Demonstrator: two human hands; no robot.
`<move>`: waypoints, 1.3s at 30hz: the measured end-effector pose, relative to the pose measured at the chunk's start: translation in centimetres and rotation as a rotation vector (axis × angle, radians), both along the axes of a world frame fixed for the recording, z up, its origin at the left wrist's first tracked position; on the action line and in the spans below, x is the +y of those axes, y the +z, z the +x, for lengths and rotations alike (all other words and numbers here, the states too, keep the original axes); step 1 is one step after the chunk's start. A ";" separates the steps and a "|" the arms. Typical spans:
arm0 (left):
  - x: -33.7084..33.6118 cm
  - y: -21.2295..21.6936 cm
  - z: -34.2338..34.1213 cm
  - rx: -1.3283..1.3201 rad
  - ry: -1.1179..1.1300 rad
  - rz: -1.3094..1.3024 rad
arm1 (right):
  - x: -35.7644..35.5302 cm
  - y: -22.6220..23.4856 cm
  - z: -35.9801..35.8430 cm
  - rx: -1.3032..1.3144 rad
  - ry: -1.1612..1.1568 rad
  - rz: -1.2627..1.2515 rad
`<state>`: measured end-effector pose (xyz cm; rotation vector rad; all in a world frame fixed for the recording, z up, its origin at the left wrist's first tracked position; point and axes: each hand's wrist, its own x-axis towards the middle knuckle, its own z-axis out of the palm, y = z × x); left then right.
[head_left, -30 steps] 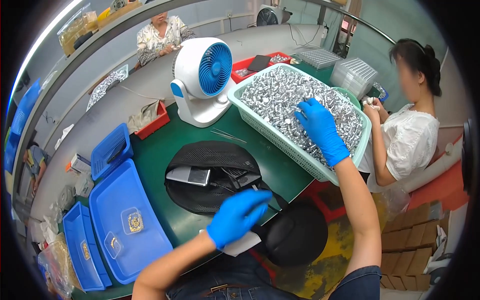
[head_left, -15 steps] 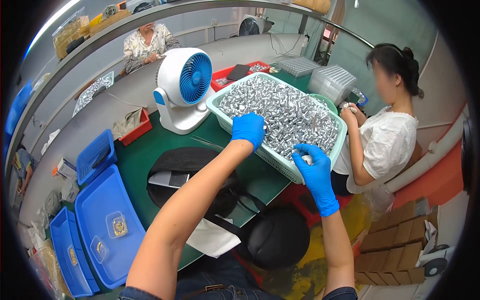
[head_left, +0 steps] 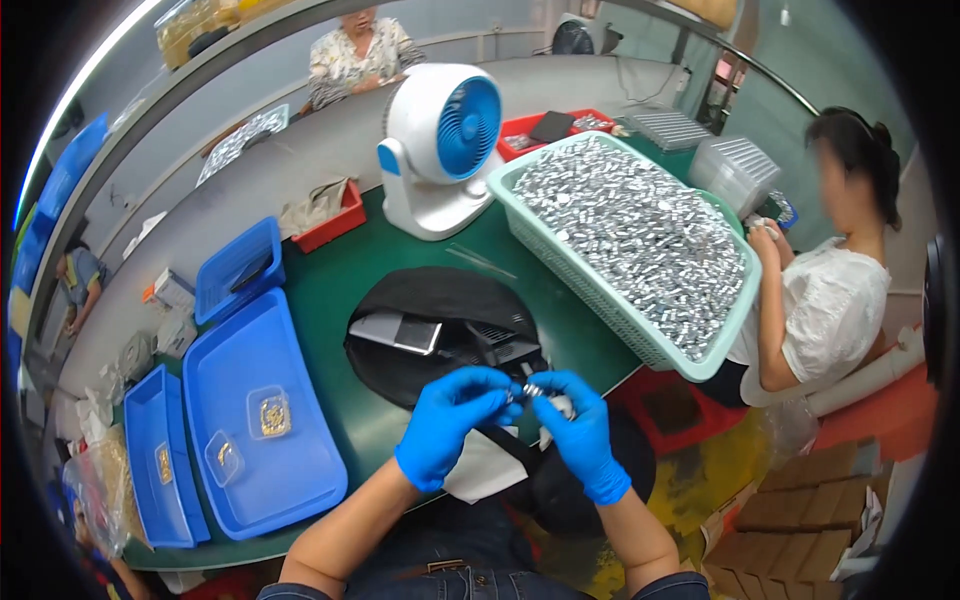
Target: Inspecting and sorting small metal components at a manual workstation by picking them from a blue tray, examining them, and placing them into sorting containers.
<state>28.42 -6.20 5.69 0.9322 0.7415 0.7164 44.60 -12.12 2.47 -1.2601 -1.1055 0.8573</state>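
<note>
Left fingers [head_left: 482, 382] and right fingers [head_left: 570, 388] pinch silver parts [head_left: 531, 390], black bag [head_left: 440, 295] and fan [head_left: 430, 150] beyond.

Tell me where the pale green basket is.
In the head view, the pale green basket of silver parts sits right of centre on the green table, between the fan and the co-worker in white.

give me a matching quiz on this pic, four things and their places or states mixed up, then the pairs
1. heap of silver parts
2. gloved right hand
3. fan
4. largest tray

A. blue, on the left
B. pinching a small silver part
C. white with blue grille
D. in the mint-green basket

1-D, 2-B, 3-C, 4-A
</note>
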 end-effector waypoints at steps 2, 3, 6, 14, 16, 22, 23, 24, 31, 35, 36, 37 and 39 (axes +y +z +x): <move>-2.1 -2.4 -3.7 0.113 0.083 0.045 | -0.5 -1.8 -3.6 0.070 0.148 -0.016; -2.8 -2.9 -4.8 0.139 0.127 0.023 | -0.4 -2.3 -4.8 0.095 0.193 -0.036; -5.1 -4.2 -6.8 0.204 0.382 0.020 | -0.4 -3.2 -8.1 -0.116 0.265 0.052; -6.1 -6.4 -8.2 0.206 0.470 0.323 | -0.3 -4.9 -10.0 0.057 0.327 -0.034; -6.4 -6.5 -8.1 0.230 0.465 0.333 | -0.4 -5.0 -9.8 0.074 0.345 -0.052; -6.2 -6.7 -8.1 0.315 0.395 0.411 | -0.3 -4.6 -9.3 0.117 0.378 -0.099; -6.1 -6.7 -8.0 0.317 0.392 0.409 | -0.3 -4.6 -9.2 0.120 0.375 -0.101; -6.0 -6.6 -8.0 0.295 0.391 0.385 | -0.3 -4.7 -9.2 0.118 0.375 -0.098; -5.7 -6.6 -7.7 0.210 0.412 0.304 | -0.1 -5.3 -9.0 0.103 0.363 -0.086; -5.9 -6.6 -7.8 0.251 0.396 0.348 | -0.2 -5.2 -9.0 0.081 0.391 -0.120; -5.9 -6.5 -7.8 0.267 0.392 0.361 | -0.2 -5.2 -9.0 0.076 0.390 -0.110; -5.9 -6.4 -7.8 0.283 0.387 0.374 | -0.2 -5.2 -9.0 0.070 0.388 -0.101; -5.9 -6.4 -7.8 0.298 0.382 0.385 | -0.2 -5.2 -9.1 0.064 0.386 -0.093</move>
